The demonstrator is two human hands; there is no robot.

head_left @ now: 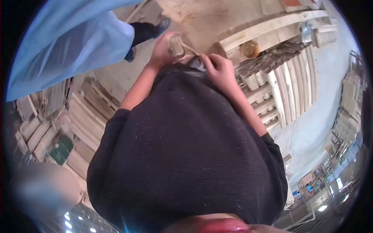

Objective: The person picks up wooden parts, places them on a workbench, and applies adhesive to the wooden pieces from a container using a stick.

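My left hand [165, 50] is wrapped round a pale, block-like piece [176, 47], held up in front of my waist; its exact kind is unclear. A thin brown stick-like strip [190, 49] runs from that piece toward my right hand [219, 70]. The fingertips of my right hand are pinched on the strip's near end. Just below both hands, a greyish, shiny thing [196, 63] shows at the hem of my dark top, too blurred to name.
Another person in light blue clothes [74, 50] stands close at the left. To the right, a wooden bench [272, 28] bears a round amber object [249, 49]. Stacked wooden strips [293, 87] lie nearer me, and more wood [83, 124] is piled at the left.
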